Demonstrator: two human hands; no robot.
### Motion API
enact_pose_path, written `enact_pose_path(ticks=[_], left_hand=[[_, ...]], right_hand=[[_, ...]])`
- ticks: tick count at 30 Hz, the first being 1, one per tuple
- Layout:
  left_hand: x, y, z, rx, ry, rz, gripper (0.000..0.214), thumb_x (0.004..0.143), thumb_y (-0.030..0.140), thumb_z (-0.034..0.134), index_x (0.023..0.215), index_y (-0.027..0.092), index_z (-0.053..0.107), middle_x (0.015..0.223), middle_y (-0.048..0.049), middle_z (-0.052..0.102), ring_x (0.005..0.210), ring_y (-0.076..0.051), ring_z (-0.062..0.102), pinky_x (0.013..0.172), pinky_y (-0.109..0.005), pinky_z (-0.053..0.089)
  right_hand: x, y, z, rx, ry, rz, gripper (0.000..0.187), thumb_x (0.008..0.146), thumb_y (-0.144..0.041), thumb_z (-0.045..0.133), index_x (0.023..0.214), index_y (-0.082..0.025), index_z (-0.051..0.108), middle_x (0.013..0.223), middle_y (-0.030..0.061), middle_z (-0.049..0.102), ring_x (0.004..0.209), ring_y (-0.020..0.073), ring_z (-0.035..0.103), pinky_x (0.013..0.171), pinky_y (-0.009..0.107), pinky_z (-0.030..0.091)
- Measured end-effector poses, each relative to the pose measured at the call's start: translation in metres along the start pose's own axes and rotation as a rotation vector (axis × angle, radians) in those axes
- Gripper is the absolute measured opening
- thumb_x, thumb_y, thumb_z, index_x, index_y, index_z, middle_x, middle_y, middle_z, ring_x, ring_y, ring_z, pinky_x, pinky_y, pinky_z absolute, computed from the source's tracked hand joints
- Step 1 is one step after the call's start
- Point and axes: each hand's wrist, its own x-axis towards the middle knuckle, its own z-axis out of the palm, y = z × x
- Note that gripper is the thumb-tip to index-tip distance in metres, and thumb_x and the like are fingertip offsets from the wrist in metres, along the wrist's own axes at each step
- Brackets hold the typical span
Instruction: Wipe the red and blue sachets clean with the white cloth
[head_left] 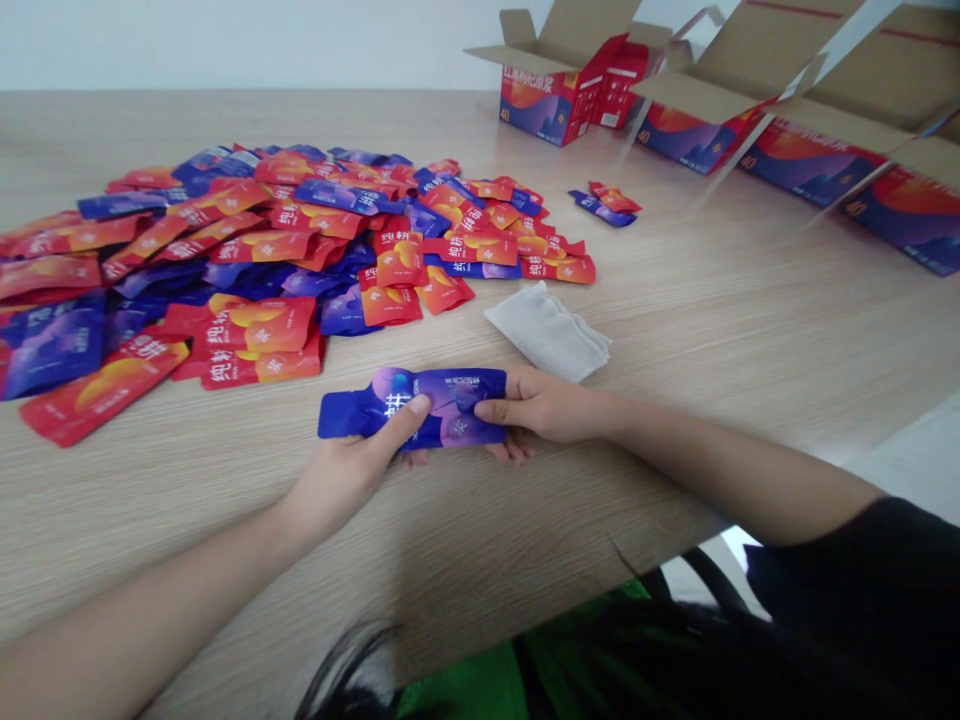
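Observation:
A blue-purple foil pouch (442, 395) with white lettering lies level between my two hands, just above the table. My left hand (371, 445) grips its left part, thumb pressed on the printed front and fingers underneath. At the pouch's right end, my right hand (536, 405) pinches it with the thumb on top; some fingertips show below its lower edge. Right behind my right hand rests a folded pale grey cloth (551, 330). Whether more than one pouch is in my hands I cannot tell.
A wide heap of red and blue pouches (262, 240) covers the table's (697, 300) left and middle. Two pouches (606, 203) lie apart to its right. Several open printed cartons (536, 105) with raised flaps stand along the back right.

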Motion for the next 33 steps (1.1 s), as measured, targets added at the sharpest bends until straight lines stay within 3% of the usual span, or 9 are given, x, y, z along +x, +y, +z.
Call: enact_pose_path(ticks=[5,18,22,28,33], left_hand=[[0.0,0.002,0.002,-0.025,0.03,-0.034,0.039,0.082,0.056,0.065,0.068,0.02,0.061,0.058,0.0018,0.061,0.051,-0.011,0.055,0.05,-0.021,0.049],[0.0,0.012,0.006,0.058,0.08,-0.069,0.043,0.078,0.06,0.066,0.062,0.021,0.056,0.052,0.0026,0.056,0.045,-0.01,0.049,0.041,-0.02,0.044],[-0.001,0.008,0.005,0.132,0.107,-0.085,0.045,0.079,0.06,0.064,0.061,0.02,0.057,0.052,0.0027,0.055,0.045,-0.01,0.049,0.042,-0.02,0.044],[0.0,0.003,0.001,0.151,0.062,-0.035,0.044,0.083,0.057,0.062,0.059,0.02,0.058,0.054,0.0006,0.059,0.048,-0.012,0.052,0.045,-0.022,0.043],[0.0,0.002,0.002,0.146,0.071,-0.039,0.043,0.082,0.057,0.063,0.062,0.02,0.059,0.056,0.001,0.059,0.049,-0.012,0.053,0.045,-0.022,0.044]], right_hand=[[0.0,-0.001,0.005,-0.027,0.097,0.0,0.034,0.097,-0.037,0.052,0.07,-0.016,0.054,0.051,-0.0046,0.058,0.037,0.0053,0.048,0.037,0.016,0.038],[-0.002,-0.004,0.008,-0.032,0.112,-0.013,0.034,0.092,-0.046,0.057,0.074,-0.017,0.052,0.052,-0.0049,0.059,0.039,0.0056,0.05,0.038,0.016,0.039],[-0.002,-0.006,0.01,-0.065,0.104,0.008,0.037,0.092,-0.047,0.057,0.071,-0.016,0.055,0.051,-0.0051,0.058,0.038,0.0052,0.048,0.039,0.017,0.04],[-0.001,-0.011,0.019,-0.119,0.221,0.062,0.043,0.083,-0.055,0.067,0.067,-0.015,0.06,0.051,-0.0038,0.06,0.041,0.0065,0.052,0.039,0.017,0.04],[-0.001,-0.011,0.022,-0.122,0.252,0.031,0.043,0.085,-0.053,0.065,0.066,-0.015,0.062,0.052,-0.0029,0.061,0.04,0.0062,0.051,0.039,0.017,0.04]])
